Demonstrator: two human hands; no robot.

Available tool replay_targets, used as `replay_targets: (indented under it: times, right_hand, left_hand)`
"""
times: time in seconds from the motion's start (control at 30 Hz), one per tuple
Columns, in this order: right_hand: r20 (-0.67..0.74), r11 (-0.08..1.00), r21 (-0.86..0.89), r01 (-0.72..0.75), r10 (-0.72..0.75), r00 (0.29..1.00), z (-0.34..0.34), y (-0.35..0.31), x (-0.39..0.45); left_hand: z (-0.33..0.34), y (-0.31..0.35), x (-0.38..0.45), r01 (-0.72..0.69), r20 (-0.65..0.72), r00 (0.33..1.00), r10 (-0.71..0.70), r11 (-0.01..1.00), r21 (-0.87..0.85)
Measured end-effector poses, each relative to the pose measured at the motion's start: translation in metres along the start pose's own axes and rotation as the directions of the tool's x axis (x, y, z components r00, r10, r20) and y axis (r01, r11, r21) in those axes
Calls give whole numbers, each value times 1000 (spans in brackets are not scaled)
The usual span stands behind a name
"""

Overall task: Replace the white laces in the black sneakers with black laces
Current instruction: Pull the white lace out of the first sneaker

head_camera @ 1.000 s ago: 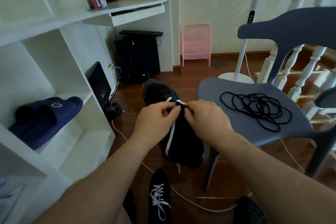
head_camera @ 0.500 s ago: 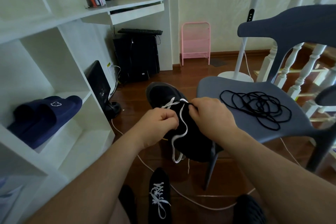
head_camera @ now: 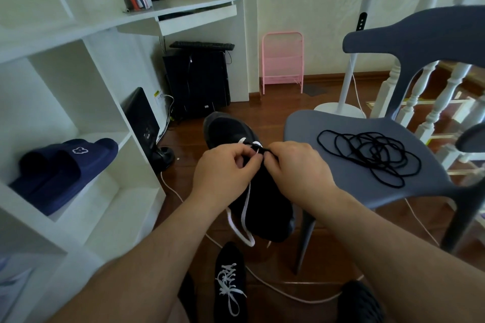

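Note:
A black sneaker [head_camera: 225, 131] is held up in front of me, toe pointing away. My left hand [head_camera: 223, 170] pinches its white lace [head_camera: 245, 207] near the top eyelets, and a loose loop of that lace hangs down below the hand. My right hand [head_camera: 296, 165] grips the sneaker's upper at the eyelets, fingertips meeting those of the left hand. A tangle of black laces [head_camera: 367, 157] lies on the seat of the grey chair [head_camera: 301, 123] to the right. A second black sneaker [head_camera: 231, 283], laced in white, stands on the floor below.
White shelving [head_camera: 78, 191] on the left holds navy slippers [head_camera: 63, 165]. A white cable [head_camera: 288, 294] runs across the wooden floor. Behind are a black computer tower [head_camera: 196, 78], a pink rack [head_camera: 283, 60], a standing fan [head_camera: 349, 81] and white banisters [head_camera: 441, 102].
My left hand had pulled a length of white lace out toward me, then moved back up to the eyelets. More loose lace now hangs below the sneaker.

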State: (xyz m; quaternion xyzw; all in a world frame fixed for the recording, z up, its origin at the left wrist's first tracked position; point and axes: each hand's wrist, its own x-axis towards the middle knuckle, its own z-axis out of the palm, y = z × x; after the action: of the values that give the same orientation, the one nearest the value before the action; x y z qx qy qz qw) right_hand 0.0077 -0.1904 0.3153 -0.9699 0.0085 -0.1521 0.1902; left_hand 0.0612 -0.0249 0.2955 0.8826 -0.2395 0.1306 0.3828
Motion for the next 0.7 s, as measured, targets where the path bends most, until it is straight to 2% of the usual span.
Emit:
replay_targets:
  times: [0.07, 0.17, 0.27, 0.37, 0.43, 0.57, 0.7]
  right_hand:
    - [-10, 1000, 8, -3, 3, 1000, 0, 2, -1]
    - [-44, 1000, 8, -23, 23, 999, -5, 10, 2]
    - [-66, 999, 4, -47, 47, 997, -9, 18, 5]
    - [-56, 999, 5, -51, 51, 997, -8, 16, 3]
    - [-39, 999, 7, -44, 44, 998, -6, 14, 2]
    - [0, 1000, 13, -17, 17, 1000, -3, 8, 1]
    - [18, 1000, 27, 13, -14, 1000, 2, 1, -1]
  left_hand:
    - [-1, 1, -1, -8, 44, 999, 8, 1000, -4]
    - [-7, 0, 0, -14, 118, 993, 27, 994, -107]
    - [-13, -7, 0, -24, 133, 990, 44, 988, -149]
    - [-13, -14, 1, 33, 43, 999, -32, 999, -34]
    - [-10, -14, 3, 10, -46, 999, -7, 999, 49]
    - [-2, -10, 4, -58, -116, 991, 73, 990, 126]
    - [-1, -5, 6, -1, -208, 977, 42, 981, 192]
